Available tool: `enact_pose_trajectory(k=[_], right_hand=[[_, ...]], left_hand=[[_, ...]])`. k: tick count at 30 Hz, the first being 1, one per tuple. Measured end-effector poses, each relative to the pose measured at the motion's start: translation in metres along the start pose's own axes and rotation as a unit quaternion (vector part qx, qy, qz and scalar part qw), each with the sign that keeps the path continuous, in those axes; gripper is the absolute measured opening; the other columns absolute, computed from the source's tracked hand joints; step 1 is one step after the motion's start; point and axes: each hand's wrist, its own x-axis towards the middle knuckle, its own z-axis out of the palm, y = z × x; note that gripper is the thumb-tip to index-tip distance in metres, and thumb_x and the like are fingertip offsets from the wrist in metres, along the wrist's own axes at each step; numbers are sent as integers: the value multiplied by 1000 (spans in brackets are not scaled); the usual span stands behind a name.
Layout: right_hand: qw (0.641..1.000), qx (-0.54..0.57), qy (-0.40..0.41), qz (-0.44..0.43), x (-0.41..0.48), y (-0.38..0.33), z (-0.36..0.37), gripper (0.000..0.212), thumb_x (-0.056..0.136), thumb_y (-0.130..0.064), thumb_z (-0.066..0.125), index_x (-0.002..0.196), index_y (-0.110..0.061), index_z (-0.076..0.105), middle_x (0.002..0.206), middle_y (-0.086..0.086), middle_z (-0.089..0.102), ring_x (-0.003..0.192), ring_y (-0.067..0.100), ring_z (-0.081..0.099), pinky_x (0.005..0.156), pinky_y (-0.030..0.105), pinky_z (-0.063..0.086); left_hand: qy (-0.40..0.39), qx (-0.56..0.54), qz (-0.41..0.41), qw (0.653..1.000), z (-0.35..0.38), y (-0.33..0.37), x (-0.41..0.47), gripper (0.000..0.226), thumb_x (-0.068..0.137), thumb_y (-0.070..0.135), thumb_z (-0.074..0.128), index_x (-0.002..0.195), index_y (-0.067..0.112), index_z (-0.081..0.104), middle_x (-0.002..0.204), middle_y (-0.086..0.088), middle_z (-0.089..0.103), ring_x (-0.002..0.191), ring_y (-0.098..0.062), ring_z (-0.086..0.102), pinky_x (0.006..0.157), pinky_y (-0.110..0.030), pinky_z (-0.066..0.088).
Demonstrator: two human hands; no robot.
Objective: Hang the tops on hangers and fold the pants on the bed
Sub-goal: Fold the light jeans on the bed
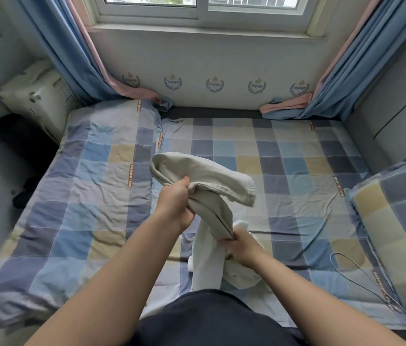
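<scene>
2 hands hold 1 pair of pants above the bed.
Right hand (243, 248) pinches the lower end of the beige pants (206, 176), with white cloth (206, 265) hanging below. Left hand (174, 203) grips the bunched middle; the upper end flops right, clear of the bed (284, 158). 1 pillow (396, 221) lies at the right edge. Orange tabs (131, 174) read "BEAUTIFUL" plus 1 unclear word. 5 crests (214, 85), lettering unreadable, line the far wall between 2 curtains (72, 58).

The pants (209, 181) hide the fingertips of the right hand (243, 248), and the right edge cuts off the pillow (401, 221)
</scene>
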Motion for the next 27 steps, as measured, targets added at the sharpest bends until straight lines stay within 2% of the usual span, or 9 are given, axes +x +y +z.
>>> enact_pose_trajectory(k=[3,6,9,14,17,18,21,24,27], right_hand=[[999,0,31,11,1,5,-9,21,98,-18,55,79,-24,62,74,-8,62,68,8,54,55,19,39],[996,38,82,-20,-3,-7,-29,25,99,-11,56,75,-7,63,69,3,56,68,16,49,63,33,37],[979,133,137,-77,-10,-45,-53,25,99,-13,60,84,6,67,71,6,57,68,16,49,61,33,38],[941,269,173,-110,-23,-110,-81,32,99,-25,62,93,5,70,81,17,65,74,26,59,67,41,49],[935,284,164,-131,-28,-133,-90,27,98,-31,63,94,-7,73,83,13,71,75,24,67,65,40,56],[934,286,164,-137,-28,-137,-91,24,98,-31,64,95,-9,73,85,12,73,76,22,69,65,40,58],[937,299,121,-137,-21,-135,-94,17,101,-23,60,106,-11,71,101,12,74,87,21,70,75,38,58],[969,199,70,-126,-19,-109,-89,19,99,-25,62,117,-24,66,112,-6,72,99,5,67,83,27,50],[989,128,25,-64,-25,-62,-68,62,88,-40,75,141,-30,45,134,-9,53,117,6,55,95,26,46]], left_hand=[[-6,-6,45,999,-7,17,7,30,106,17,50,130,0,55,118,-22,70,95,-29,72,85,-44,60],[-79,113,72,988,-18,22,7,29,101,24,60,129,15,57,115,-8,72,100,-24,73,85,-45,59],[-129,280,83,948,-27,3,1,46,94,27,69,137,26,54,128,-1,68,114,-19,67,94,-41,53],[-205,426,75,878,-34,-58,-9,67,74,30,86,133,21,55,128,-1,67,117,-17,64,98,-37,53],[-190,542,109,811,-36,-76,-10,34,88,47,71,118,33,64,106,17,70,99,-8,67,77,-21,52],[-169,556,118,805,-36,-78,-7,27,94,48,64,115,31,68,103,16,71,97,-11,67,75,-21,53],[-87,497,138,852,-37,-75,1,30,100,39,59,112,14,72,106,-6,74,101,-26,69,89,-42,56],[0,363,145,920,-36,-58,5,14,100,25,61,104,18,72,105,-5,74,104,-25,69,90,-43,57],[28,248,103,963,-30,-39,5,14,99,27,60,105,20,70,106,-6,75,100,-22,70,87,-42,59]])
